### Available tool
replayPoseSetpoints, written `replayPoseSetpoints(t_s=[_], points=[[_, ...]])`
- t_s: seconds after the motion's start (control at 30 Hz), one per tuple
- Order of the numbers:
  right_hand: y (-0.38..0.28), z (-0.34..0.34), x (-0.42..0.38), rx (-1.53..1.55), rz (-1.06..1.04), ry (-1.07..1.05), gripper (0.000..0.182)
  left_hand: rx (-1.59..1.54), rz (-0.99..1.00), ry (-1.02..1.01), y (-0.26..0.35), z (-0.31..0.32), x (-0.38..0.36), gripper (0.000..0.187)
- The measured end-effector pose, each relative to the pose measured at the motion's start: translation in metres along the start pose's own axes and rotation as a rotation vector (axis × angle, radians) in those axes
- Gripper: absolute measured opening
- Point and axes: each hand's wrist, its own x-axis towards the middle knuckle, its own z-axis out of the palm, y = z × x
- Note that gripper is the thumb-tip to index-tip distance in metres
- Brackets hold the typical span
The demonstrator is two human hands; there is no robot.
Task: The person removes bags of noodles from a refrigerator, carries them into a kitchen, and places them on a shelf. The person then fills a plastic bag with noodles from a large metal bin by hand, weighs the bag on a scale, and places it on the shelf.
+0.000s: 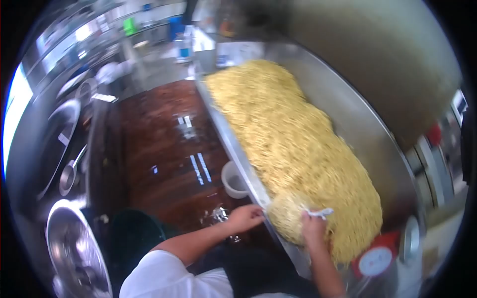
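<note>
Shiny smooth metal tray (348, 114) holds matt, stringy yellow noodles (293, 144); floor (164, 149) glossy wet.

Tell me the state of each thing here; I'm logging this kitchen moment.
noodles: heaped along the tray
metal tray: filled with noodles
left hand: gripping the tray's near edge
right hand: in the noodles, holding something white
white bucket: upright on the floor
floor: wet, reflective
</note>
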Motion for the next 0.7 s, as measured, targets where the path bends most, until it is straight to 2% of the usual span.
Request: replayPoseSetpoints(t_s=[0.1,0.17,0.2,0.23,0.27,0.3,0.37,0.43,0.47,0.53,0.6,0.63,0.7], points=[[0.009,0.012,0.005,-0.06,-0.093,-0.008,0.03,0.115,0.032,-0.007,0.021,-0.021,-0.034,0.039],[0.032,0.028,0.01,0.281,0.029,0.001,0.034,0.134,0.011,0.097,0.022,-0.031,-0.063,0.04],[0.037,0.032,0.014,0.291,-0.036,-0.036,0.034,0.144,0.004,0.186,0.014,-0.031,-0.08,0.04],[0.041,0.035,0.02,0.319,0.041,-0.036,0.037,0.143,-0.022,0.256,0.013,-0.035,-0.102,0.04],[0.045,0.037,0.024,0.343,0.122,-0.035,0.04,0.146,-0.082,0.328,0.013,-0.038,-0.126,0.04],[0.048,0.04,0.03,0.353,0.064,-0.07,0.04,0.148,-0.141,0.397,0.013,-0.037,-0.152,0.04],[0.044,0.049,0.043,0.367,0.084,0.063,0.046,0.123,-0.223,0.552,0.016,-0.027,-0.209,0.04],[0.054,0.055,0.055,0.573,0.072,-0.041,0.043,-0.055,-0.431,0.702,0.015,-0.005,-0.264,0.039],[0.055,0.056,0.05,0.67,-0.024,-0.06,0.039,-0.037,-0.423,0.768,0.008,0.011,-0.29,0.039],[0.034,0.031,0.019,0.785,-0.13,-0.109,0.035,-0.073,-0.443,0.771,-0.001,0.034,-0.337,0.039],[0.003,-0.011,-0.013,0.57,-0.157,-0.228,0.028,-0.063,-0.505,0.729,0.02,0.051,-0.376,0.04],[-0.003,-0.008,-0.015,0.569,-0.192,-0.254,0.028,-0.076,-0.518,0.768,0.027,0.061,-0.389,0.04],[-0.008,0.012,-0.016,0.901,-0.118,-0.305,0.04,-0.114,-0.505,0.8,0.036,0.068,-0.415,0.04]])
